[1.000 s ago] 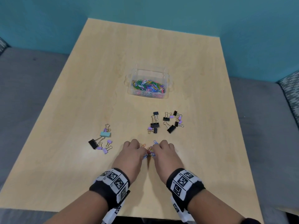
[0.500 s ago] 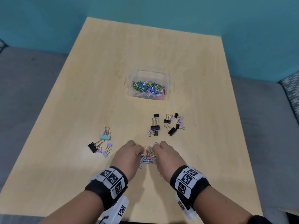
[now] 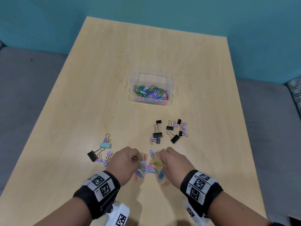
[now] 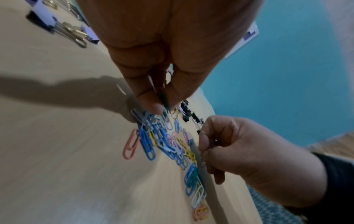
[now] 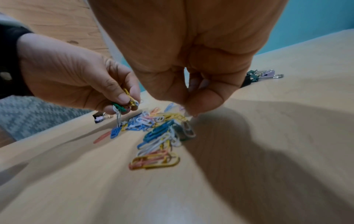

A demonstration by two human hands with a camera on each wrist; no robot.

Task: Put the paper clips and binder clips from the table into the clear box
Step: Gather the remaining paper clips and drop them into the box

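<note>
A loose pile of coloured paper clips (image 3: 149,167) lies on the table near the front edge, between my two hands. My left hand (image 3: 136,159) pinches several clips, green, yellow and white (image 5: 124,104), just above the pile's left side. At the right side, my right hand (image 3: 160,154) has its fingers curled with thumb and fingertips pinched together; a thin clip (image 4: 203,162) hangs from them. The clear box (image 3: 169,82) stands farther back at mid-table, partly filled with paper clips. Binder clips lie in two groups, a right group (image 3: 171,132) and a left group (image 3: 101,151).
The wooden table (image 3: 97,79) is bare around the box and along its far half. Grey floor lies on both sides, and a teal wall stands behind. The left binder clips lie close beside my left hand.
Both hands have drawn back and slightly apart from the pile, uncovering more of the paper clips. Each now has clips pinched in its fingertips.
</note>
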